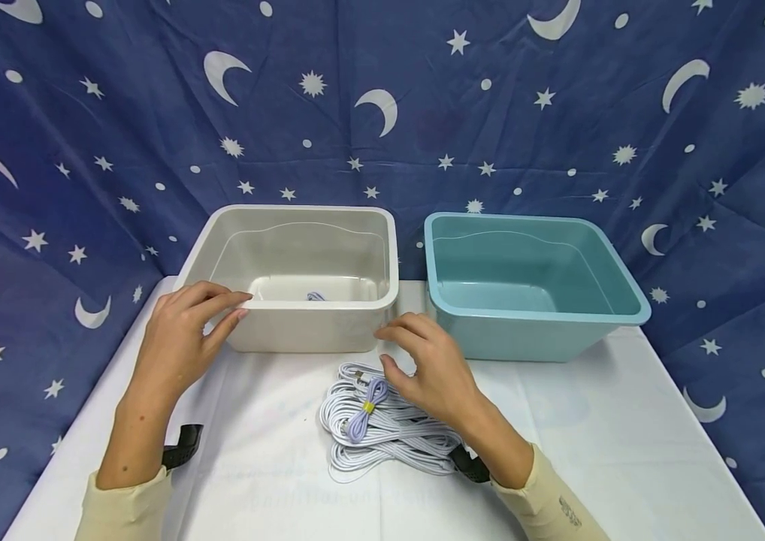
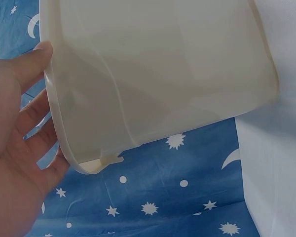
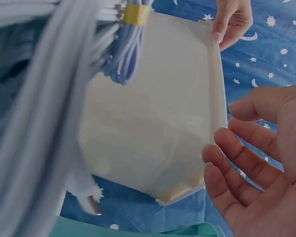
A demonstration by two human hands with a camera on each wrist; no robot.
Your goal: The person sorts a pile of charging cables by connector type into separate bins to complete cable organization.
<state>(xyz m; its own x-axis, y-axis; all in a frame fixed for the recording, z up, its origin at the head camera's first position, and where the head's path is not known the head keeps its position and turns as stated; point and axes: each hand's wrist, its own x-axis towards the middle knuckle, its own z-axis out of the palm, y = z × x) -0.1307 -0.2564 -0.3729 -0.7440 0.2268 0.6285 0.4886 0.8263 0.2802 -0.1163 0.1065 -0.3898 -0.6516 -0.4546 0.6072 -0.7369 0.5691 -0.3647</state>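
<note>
White bin (image 1: 308, 328), rim-pinching left grip (image 1: 182, 338), relaxed right grip (image 1: 435, 370) near cables (image 1: 409, 433), illegible sleeve print (image 1: 569, 511)

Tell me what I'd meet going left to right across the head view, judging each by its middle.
Left hand → white bin → yellow-tied purple cable → right hand → teal bin.
</note>
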